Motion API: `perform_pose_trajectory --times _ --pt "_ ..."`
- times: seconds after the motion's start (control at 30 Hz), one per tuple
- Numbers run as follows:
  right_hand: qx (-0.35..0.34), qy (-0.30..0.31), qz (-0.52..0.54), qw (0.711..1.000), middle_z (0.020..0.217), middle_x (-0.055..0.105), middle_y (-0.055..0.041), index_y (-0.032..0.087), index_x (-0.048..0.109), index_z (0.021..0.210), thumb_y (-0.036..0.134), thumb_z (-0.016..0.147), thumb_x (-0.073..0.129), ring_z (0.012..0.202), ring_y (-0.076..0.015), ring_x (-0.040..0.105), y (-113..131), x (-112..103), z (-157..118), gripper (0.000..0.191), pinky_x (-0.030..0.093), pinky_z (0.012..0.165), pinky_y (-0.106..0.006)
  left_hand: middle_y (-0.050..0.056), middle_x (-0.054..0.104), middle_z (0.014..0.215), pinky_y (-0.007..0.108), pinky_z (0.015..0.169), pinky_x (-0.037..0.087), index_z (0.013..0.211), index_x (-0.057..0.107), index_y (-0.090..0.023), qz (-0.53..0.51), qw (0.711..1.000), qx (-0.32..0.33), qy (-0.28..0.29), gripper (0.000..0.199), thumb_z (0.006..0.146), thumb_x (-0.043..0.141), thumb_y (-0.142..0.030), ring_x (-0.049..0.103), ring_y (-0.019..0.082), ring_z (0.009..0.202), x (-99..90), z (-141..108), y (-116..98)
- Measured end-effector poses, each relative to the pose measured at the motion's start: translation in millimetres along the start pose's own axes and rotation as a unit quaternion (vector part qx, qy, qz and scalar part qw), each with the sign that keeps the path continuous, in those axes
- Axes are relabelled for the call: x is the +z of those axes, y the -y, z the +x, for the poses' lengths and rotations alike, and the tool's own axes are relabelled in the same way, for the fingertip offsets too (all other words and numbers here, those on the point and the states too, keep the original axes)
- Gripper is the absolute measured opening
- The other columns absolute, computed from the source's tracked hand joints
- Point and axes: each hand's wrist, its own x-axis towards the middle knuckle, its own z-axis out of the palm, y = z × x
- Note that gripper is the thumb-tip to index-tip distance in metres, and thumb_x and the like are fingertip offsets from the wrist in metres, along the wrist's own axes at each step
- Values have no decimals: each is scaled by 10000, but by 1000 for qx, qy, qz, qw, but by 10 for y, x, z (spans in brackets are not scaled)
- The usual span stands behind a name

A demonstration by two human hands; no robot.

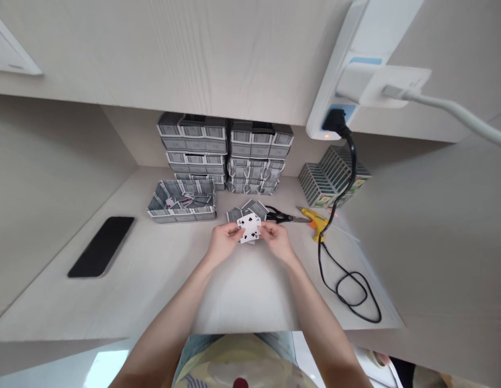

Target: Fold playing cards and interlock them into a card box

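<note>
Between the fingertips of my left hand [225, 241] and my right hand [277, 238] are white playing cards [250, 228], faces up, with black spades showing. Each hand pinches a side edge; the cards overlap, so I cannot tell how many there are. Just beyond my fingers, several grey-backed cards [256, 208] lie loose on the desk. Black-handled scissors [279, 216] lie right of them, blades pointing right. A yellow glue gun [318, 222] rests farther right.
An open box made of cards [181, 216] holds loose pieces. Stacked card boxes [256, 153] stand behind. A phone [101, 247] lies at left. At right are card decks [321, 183], a looped black cord [351, 293] and an overhanging power strip [321, 116].
</note>
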Motion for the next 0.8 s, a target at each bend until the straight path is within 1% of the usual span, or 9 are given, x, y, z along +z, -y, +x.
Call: perform_pose_trajectory --times 0.1,0.2,0.27,0.37,0.43,0.5,0.57,0.67,0.8 --pt "-31 -34 -83 995 810 694 -52 164 664 922 343 774 506 700 -194 634 3 24 -34 281 489 672 -310 -41 462 465 182 438 277 511 514 -132 65 998 22 9 321 701 555 -387 400 72 451 10 -26 16" --pt "-68 -63 -190 977 789 694 -54 175 651 936 304 803 451 702 -194 633 20 71 -77 272 476 650 -282 -45 419 465 179 442 252 497 470 -139 100 994 42 3 349 730 521 -393 368 71 466 36 -61 35" --pt "-86 -86 -289 950 781 694 -70 174 642 956 264 813 421 679 -193 631 19 115 -100 279 460 634 -268 -47 396 467 180 445 244 494 457 -144 114 992 50 -1 353 741 508 -391 355 72 472 69 -86 40" --pt "-94 -114 -434 888 722 685 -102 140 628 1010 213 804 406 606 -192 621 -6 174 -115 311 434 607 -261 -55 316 450 188 438 216 470 415 -153 133 989 59 -8 372 748 495 -387 304 67 450 121 -115 42" --pt "-94 -123 -464 872 688 677 -105 126 627 1009 211 795 415 582 -191 616 -23 185 -109 314 429 595 -260 -58 277 447 193 431 196 459 384 -157 139 988 60 -15 385 747 493 -389 274 65 438 143 -122 42" --pt "-92 -129 -435 886 680 676 -93 134 641 961 229 785 435 587 -190 618 -28 167 -91 287 436 597 -259 -58 270 452 195 428 187 459 370 -160 136 989 59 -21 388 742 496 -393 264 64 436 148 -119 37" --pt "-94 -126 -356 921 739 686 -85 148 644 939 244 778 450 641 -187 630 -25 131 -68 270 456 625 -259 -57 283 459 193 429 192 466 378 -159 131 989 58 -21 381 740 498 -395 270 64 440 138 -109 25" --pt "-88 -107 -208 968 918 685 -81 164 603 1047 253 766 474 775 -183 640 -18 80 -34 322 483 708 -271 -55 307 462 189 438 212 473 408 -153 143 987 66 -19 373 742 500 -396 290 66 450 114 -98 0" --pt "-63 -81 -115 988 968 679 -70 185 613 1022 294 742 527 849 -202 633 -2 40 -17 313 485 772 -318 -52 348 465 183 447 230 503 474 -143 168 983 76 -15 345 747 497 -386 314 68 463 91 -98 -14"
